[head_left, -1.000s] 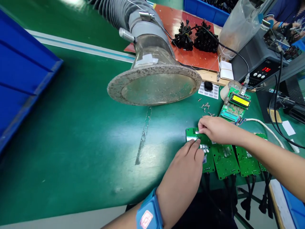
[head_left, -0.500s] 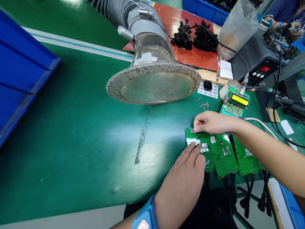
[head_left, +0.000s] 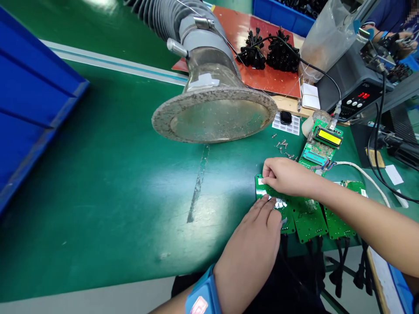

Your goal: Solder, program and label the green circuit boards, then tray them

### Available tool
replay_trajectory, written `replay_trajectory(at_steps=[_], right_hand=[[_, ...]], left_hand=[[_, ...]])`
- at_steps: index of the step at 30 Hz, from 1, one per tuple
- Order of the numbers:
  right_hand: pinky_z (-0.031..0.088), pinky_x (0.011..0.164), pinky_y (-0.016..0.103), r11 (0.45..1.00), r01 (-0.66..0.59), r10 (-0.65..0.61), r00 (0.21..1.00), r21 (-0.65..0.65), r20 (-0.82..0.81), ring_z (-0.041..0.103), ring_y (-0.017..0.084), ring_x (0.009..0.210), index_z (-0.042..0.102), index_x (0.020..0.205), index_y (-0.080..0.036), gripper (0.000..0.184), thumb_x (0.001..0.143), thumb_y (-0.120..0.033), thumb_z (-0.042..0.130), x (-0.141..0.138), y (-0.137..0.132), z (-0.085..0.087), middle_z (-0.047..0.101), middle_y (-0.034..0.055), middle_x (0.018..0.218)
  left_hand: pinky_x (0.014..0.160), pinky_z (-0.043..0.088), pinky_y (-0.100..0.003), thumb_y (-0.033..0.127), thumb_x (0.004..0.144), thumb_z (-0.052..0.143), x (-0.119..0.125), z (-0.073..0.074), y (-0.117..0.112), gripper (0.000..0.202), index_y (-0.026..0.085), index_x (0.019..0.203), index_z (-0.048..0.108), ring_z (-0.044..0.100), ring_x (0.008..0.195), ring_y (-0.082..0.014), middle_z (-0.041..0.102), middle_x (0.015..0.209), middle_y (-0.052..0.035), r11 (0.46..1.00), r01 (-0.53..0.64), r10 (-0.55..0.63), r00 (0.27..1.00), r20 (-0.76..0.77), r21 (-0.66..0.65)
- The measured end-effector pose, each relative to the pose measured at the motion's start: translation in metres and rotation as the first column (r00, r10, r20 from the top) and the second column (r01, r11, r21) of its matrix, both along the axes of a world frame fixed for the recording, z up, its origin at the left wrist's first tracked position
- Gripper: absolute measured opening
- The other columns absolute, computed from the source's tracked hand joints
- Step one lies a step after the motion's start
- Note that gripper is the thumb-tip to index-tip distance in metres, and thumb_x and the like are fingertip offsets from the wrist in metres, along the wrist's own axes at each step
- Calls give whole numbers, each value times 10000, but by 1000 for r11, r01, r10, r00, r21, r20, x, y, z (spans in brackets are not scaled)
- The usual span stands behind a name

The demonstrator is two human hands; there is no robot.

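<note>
Several green circuit boards (head_left: 309, 220) lie side by side at the near edge of the green mat, black cables hanging from them over the edge. My left hand (head_left: 252, 248), with a blue wristband, lies flat with fingers stretched out on the leftmost board (head_left: 263, 189). My right hand (head_left: 284, 176) reaches across from the right, its fingertips pinched on a small white label at that board's far left corner.
A large fume-extractor hood (head_left: 214, 115) hangs over the mat (head_left: 114, 174). Behind are loose screws (head_left: 283, 146), a label sheet (head_left: 288, 124), a tester board with a yellow display (head_left: 322, 146), a soldering station (head_left: 358, 89), black connectors on a red mat (head_left: 268, 52) and blue bins (head_left: 29, 104).
My right hand has crept left along the board's far edge to its left corner. My left hand has stayed pressed on the board.
</note>
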State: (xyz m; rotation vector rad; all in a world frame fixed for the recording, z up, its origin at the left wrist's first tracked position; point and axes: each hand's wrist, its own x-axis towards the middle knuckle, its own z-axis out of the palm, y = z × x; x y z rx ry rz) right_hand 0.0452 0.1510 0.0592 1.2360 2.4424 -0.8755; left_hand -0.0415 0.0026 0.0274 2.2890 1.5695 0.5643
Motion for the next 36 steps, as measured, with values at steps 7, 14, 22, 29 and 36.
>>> replay_trajectory(at_steps=[7, 14, 22, 29, 36], right_hand=[[428, 575, 236, 932, 253, -90, 854, 259, -513, 548, 109, 633, 489, 868, -188, 27, 861, -213, 483, 52, -25, 16, 579, -1, 728], [493, 801, 312, 856, -20, 332, 786, 516, -521, 600, 154, 921, 600, 948, -177, 106, 849, -182, 562, 80, -70, 30, 667, 62, 941], [504, 703, 242, 927, -2, 265, 714, 376, -648, 593, 106, 763, 625, 924, -168, 106, 870, -153, 534, 91, -90, 22, 667, 28, 811], [505, 687, 289, 874, -116, 382, 763, 472, -521, 550, 146, 776, 602, 954, -115, 182, 897, -99, 430, 117, -112, 20, 639, 84, 833], [494, 723, 301, 863, -110, 405, 736, 494, -543, 546, 153, 836, 554, 1029, -154, 178, 876, -110, 475, 126, -113, 16, 635, 77, 936]], left_hand=[[813, 521, -375, 185, 912, 382, -7, 10, 6, 174, 167, 847, 543, 617, 965, -214, 648, 996, -96, 973, -128, 195, 899, 392, -191], [489, 390, -201, 396, 787, 544, -9, 24, 14, 237, 173, 716, 581, 476, 547, -99, 559, 608, 19, 785, -36, 564, 455, 689, -619], [592, 381, -228, 418, 766, 596, 5, 25, 1, 253, 170, 715, 596, 460, 645, -113, 540, 679, 10, 713, 152, 595, 384, 706, -684], [684, 401, -257, 324, 742, 631, 20, 23, -8, 194, 182, 610, 621, 469, 689, -130, 528, 704, 0, 760, 174, 503, 453, 736, -627], [613, 379, -241, 405, 724, 648, 33, 22, -10, 262, 166, 632, 593, 435, 648, -115, 511, 678, 3, 587, 256, 713, 285, 640, -768]])
